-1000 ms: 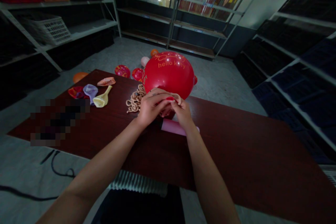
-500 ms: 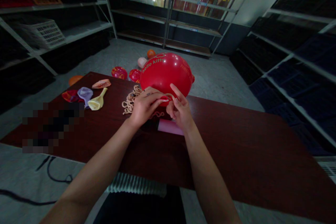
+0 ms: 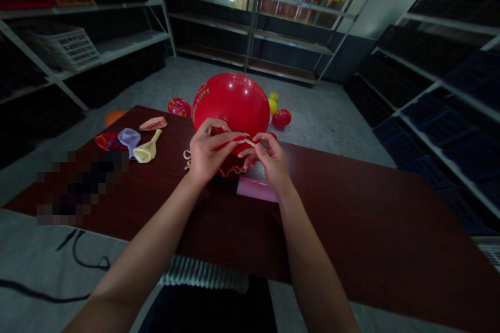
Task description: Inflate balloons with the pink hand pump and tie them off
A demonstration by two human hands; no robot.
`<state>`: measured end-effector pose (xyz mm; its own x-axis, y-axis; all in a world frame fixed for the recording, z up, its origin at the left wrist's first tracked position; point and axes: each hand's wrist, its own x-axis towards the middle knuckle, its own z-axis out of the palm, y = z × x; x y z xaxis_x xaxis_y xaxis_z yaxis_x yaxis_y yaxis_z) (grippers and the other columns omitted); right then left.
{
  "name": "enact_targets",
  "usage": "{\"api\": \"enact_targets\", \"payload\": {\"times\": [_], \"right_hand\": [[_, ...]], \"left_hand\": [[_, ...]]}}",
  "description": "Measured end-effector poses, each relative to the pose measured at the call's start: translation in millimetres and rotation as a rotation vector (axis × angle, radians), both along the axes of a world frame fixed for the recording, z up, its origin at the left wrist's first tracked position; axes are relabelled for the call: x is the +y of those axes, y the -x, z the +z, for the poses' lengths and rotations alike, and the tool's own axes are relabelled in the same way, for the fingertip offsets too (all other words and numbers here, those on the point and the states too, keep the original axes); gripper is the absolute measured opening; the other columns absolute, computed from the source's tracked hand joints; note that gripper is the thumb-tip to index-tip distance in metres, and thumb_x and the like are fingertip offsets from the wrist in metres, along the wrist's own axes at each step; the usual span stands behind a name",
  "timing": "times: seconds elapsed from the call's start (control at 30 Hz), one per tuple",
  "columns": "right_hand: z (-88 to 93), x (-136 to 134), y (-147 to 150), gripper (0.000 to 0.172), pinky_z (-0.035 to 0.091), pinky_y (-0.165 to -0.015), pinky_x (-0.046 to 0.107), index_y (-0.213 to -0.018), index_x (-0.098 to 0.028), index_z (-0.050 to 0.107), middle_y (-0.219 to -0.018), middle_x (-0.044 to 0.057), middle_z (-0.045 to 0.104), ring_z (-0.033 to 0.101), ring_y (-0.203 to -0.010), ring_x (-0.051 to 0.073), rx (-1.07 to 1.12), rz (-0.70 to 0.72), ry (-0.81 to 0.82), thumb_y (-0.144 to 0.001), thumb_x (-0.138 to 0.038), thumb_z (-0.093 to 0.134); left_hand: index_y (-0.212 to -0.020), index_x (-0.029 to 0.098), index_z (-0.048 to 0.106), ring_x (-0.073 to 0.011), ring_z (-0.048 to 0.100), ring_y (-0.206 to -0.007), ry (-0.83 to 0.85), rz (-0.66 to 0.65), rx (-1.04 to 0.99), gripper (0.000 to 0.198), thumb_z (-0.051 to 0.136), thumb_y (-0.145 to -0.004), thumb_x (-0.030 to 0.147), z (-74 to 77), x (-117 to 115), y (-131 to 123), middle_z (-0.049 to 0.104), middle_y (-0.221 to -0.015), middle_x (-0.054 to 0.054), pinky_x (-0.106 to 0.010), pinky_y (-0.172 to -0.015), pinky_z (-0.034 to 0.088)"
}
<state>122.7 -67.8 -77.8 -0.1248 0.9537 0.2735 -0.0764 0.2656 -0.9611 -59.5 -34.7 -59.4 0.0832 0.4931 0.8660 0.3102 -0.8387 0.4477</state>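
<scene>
A large inflated red balloon with printed lettering stands just beyond my hands. My left hand is closed, its thumb and fingers pinched at the balloon's near end; the neck is mostly hidden. Between the two hands runs a short stretch of beige string. My right hand pinches that string between thumb and forefinger, the other fingers curled. More curly string lies on the table under my hands, partly covered. Close below the right hand lies a pink cylinder.
Limp balloons, among them a yellow one and a purple one, lie on the dark wooden table at left. Several inflated balloons, one red, are on the floor behind. Metal shelves surround the room.
The red balloon has shifted left and turned, uncovering yellow and red balloons behind it at right. My right forefinger, stretched out before, is now bent into a pinch on the string.
</scene>
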Motion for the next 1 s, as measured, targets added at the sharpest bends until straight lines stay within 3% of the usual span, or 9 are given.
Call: {"api": "enact_targets", "payload": {"times": [0.13, 0.27, 0.43, 0.53, 0.6, 0.73, 0.83, 1.0], "right_hand": [[3.4, -3.4, 6.4, 0.032, 0.05, -0.056, 0.024, -0.101, -0.024, 0.056, -0.083, 0.002, 0.078, 0.069, -0.058, 0.011, -0.126, 0.024, 0.003, -0.097, -0.055, 0.053], [-0.2, -3.6, 8.9, 0.035, 0.05, -0.056, 0.023, -0.096, -0.022, 0.06, -0.084, 0.003, 0.079, 0.069, -0.059, 0.011, -0.18, 0.055, 0.027, -0.098, -0.055, 0.05], [-9.9, 0.1, 8.2, 0.034, 0.053, -0.065, 0.027, -0.101, -0.023, 0.068, -0.091, 0.004, 0.08, 0.07, -0.066, 0.013, -0.253, -0.023, 0.013, -0.097, -0.052, 0.051], [-14.2, 2.2, 10.5, 0.032, 0.054, -0.077, 0.03, -0.104, -0.023, 0.074, -0.1, 0.004, 0.079, 0.072, -0.081, 0.016, -0.273, -0.075, -0.024, -0.095, -0.047, 0.055], [-17.0, 3.9, 12.3, 0.032, 0.054, -0.079, 0.032, -0.102, -0.023, 0.076, -0.096, 0.003, 0.079, 0.071, -0.084, 0.018, -0.267, -0.09, -0.021, -0.094, -0.048, 0.058], [-24.5, 8.9, 14.1, 0.037, 0.055, -0.074, 0.033, -0.093, -0.022, 0.075, -0.087, 0.003, 0.077, 0.07, -0.082, 0.02, -0.183, -0.085, 0.062, -0.091, -0.056, 0.06], [-30.5, 12.1, 15.1, 0.038, 0.056, -0.069, 0.033, -0.091, -0.023, 0.071, -0.084, 0.003, 0.075, 0.07, -0.077, 0.02, -0.012, -0.031, 0.187, -0.085, -0.06, 0.065], [-30.7, 10.8, 23.0, 0.024, 0.052, -0.059, 0.028, -0.092, -0.023, 0.066, -0.073, -0.002, 0.069, 0.065, -0.062, 0.014, 0.197, -0.057, 0.331, -0.081, -0.044, 0.071]], "left_hand": [[-0.096, 0.026, 0.084, -0.0163, 0.059, -0.071, 0.123, 0.056, -0.101, 0.009, 0.08, -0.09, 0.03, 1.3, -1.1, -4.1, 0.065, -0.077, -0.002, -0.03, -0.067, 0.048], [-0.09, 0.023, 0.084, -0.0155, 0.06, -0.063, 0.38, 0.02, -0.228, 0.01, 0.082, -0.086, 0.032, 2.5, -3.0, -10.3, 0.07, -0.071, -0.002, -0.027, -0.063, 0.048], [-0.072, 0.018, 0.08, -0.0096, 0.049, -0.044, 0.745, -0.211, -0.439, 0.025, 0.082, -0.082, 0.04, 4.2, -9.1, -21.1, 0.061, -0.052, 0.001, -0.021, -0.044, 0.039], [-0.077, 0.016, 0.08, -0.0108, 0.058, -0.051, 0.929, -0.401, -0.569, 0.027, 0.085, -0.077, 0.043, 5.4, -11.7, -25.8, 0.07, -0.064, -0.003, -0.021, -0.052, 0.05], [-0.084, 0.014, 0.08, -0.0135, 0.065, -0.058, 1.018, -0.457, -0.635, 0.032, 0.088, -0.072, 0.042, 5.3, -11.9, -27.6, 0.073, -0.071, -0.005, -0.023, -0.06, 0.056], [-0.082, 0.014, 0.079, -0.018, 0.072, -0.07, 1.011, -0.49, -0.693, 0.033, 0.092, -0.069, 0.041, 1.0, -11.2, -30.7, 0.076, -0.077, -0.008, -0.027, -0.07, 0.06], [-0.084, 0.015, 0.081, -0.0193, 0.074, -0.076, 0.938, -0.478, -0.63, 0.029, 0.09, -0.072, 0.04, -4.5, -11.9, -33.9, 0.078, -0.085, -0.008, -0.028, -0.074, 0.061], [-0.088, 0.017, 0.083, -0.0211, 0.074, -0.082, 0.845, -0.427, -0.447, 0.026, 0.084, -0.08, 0.042, -10.5, -12.8, -36.9, 0.079, -0.088, -0.008, -0.029, -0.075, 0.06]]}}
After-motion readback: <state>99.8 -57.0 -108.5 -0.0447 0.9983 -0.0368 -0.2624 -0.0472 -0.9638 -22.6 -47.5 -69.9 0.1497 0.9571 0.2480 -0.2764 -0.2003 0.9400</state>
